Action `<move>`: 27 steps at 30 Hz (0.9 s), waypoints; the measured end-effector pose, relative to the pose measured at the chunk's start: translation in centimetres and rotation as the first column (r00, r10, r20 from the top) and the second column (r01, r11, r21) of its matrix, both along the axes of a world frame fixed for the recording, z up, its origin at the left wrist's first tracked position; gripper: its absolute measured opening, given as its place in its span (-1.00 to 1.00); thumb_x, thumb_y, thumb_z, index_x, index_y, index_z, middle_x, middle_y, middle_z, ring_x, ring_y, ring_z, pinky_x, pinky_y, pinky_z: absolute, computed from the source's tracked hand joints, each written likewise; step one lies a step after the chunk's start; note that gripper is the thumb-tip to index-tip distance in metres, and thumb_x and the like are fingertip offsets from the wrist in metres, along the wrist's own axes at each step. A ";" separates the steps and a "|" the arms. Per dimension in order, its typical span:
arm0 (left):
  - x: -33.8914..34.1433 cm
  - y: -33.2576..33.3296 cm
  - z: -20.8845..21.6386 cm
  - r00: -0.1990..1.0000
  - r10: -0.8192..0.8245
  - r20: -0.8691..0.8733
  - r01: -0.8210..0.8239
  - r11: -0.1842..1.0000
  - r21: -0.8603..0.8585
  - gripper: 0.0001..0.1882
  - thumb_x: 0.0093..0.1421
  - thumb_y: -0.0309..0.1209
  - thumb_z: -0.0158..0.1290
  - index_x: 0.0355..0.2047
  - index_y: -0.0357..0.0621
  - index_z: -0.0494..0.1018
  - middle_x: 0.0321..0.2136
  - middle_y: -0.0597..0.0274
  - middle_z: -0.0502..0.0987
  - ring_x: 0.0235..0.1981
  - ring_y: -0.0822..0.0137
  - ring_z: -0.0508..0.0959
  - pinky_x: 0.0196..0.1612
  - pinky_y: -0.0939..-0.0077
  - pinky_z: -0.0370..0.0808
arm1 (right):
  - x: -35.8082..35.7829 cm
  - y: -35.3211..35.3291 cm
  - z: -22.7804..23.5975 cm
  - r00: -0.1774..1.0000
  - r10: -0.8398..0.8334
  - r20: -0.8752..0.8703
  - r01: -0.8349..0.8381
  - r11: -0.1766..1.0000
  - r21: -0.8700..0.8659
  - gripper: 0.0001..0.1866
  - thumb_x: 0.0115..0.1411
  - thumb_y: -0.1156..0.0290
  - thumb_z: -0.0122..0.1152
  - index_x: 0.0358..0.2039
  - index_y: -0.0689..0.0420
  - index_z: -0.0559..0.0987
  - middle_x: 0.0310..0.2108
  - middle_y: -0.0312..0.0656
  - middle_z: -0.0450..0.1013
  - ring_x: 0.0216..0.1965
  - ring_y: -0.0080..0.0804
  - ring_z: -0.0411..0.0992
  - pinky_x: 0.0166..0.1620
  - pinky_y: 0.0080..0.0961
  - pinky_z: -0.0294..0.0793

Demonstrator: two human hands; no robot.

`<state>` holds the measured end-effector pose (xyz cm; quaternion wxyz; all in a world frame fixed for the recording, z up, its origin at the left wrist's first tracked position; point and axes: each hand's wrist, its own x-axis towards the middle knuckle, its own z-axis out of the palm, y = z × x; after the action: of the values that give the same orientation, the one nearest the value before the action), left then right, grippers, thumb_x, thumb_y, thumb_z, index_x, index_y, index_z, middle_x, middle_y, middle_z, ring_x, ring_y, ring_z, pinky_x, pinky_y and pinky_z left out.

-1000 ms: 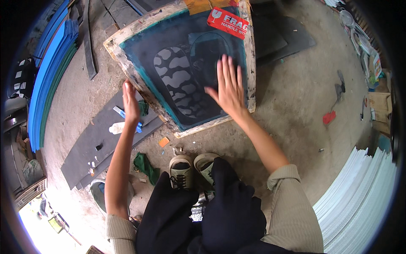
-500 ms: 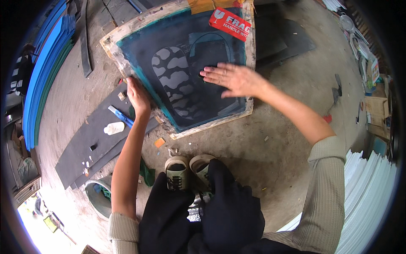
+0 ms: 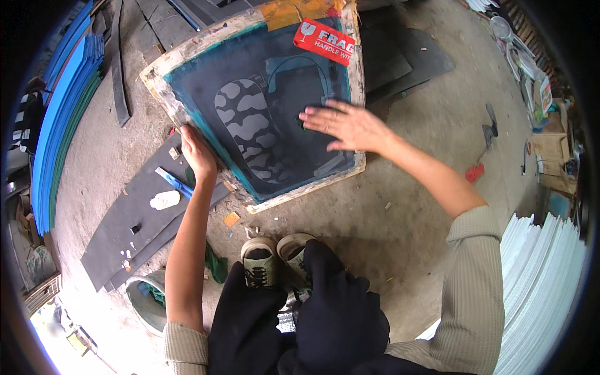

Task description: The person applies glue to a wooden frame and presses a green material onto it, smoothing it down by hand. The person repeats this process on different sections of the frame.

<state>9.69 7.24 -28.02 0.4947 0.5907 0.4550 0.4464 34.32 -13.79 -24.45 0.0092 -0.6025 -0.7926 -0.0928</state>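
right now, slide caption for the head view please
Left hand at the edge of a wooden frame, right hand over its dark screen.

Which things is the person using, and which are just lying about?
In use:
- framed screen, left hand at its edge
- right hand, spread over its dark face

Seemingly just lying about:
- white bottle
- blue tool
- green cloth
- red scrap
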 end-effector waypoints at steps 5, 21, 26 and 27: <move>0.5 -0.7 0.6 0.996 0.051 -0.067 -0.045 0.995 0.085 -0.50 0.28 -0.01 -0.34 -0.54 -0.20 0.24 -0.66 0.41 0.12 -0.58 0.52 0.09 -0.51 0.60 0.08 | -1.7 7.9 3.4 0.850 -0.442 -0.288 0.527 0.724 0.446 -0.04 0.01 -0.23 -0.07 0.19 0.29 -0.01 0.25 0.01 -0.13 0.28 -0.20 -0.17 0.27 -0.27 -0.18; 0.0 -0.3 0.5 1.000 0.001 -0.027 -0.002 1.000 -0.019 -0.50 0.28 -0.02 -0.32 -0.58 -0.19 0.21 -0.67 0.44 0.12 -0.60 0.53 0.09 -0.53 0.59 0.07 | -4.7 7.8 2.3 0.817 -0.450 -0.361 0.572 0.711 0.408 -0.09 0.05 -0.15 -0.04 0.18 0.32 0.00 0.24 0.05 -0.11 0.27 -0.13 -0.13 0.25 -0.21 -0.14; 0.0 0.0 0.5 0.999 0.035 -0.025 -0.034 0.999 0.032 -0.51 0.28 -0.03 -0.33 -0.58 -0.19 0.21 -0.68 0.42 0.12 -0.60 0.51 0.10 -0.53 0.56 0.09 | -7.8 0.3 -3.4 0.915 -0.340 -0.218 0.361 0.931 0.061 -0.07 0.03 -0.19 -0.06 0.21 0.25 -0.02 0.26 -0.06 -0.14 0.29 -0.23 -0.20 0.26 -0.27 -0.15; 0.2 -0.2 0.2 0.999 0.030 -0.026 -0.030 0.999 0.023 -0.51 0.28 -0.03 -0.33 -0.59 -0.19 0.21 -0.68 0.42 0.12 -0.60 0.50 0.10 -0.53 0.56 0.09 | -7.7 -2.9 -5.4 0.954 -0.271 -0.126 0.264 0.962 -0.070 -0.06 0.01 -0.21 -0.05 0.22 0.20 -0.03 0.27 -0.11 -0.15 0.29 -0.28 -0.21 0.27 -0.30 -0.15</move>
<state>9.89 7.05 -27.79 0.4752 0.5954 0.4651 0.4511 26.61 -16.71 -29.89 0.0340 -0.7091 -0.7036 -0.0316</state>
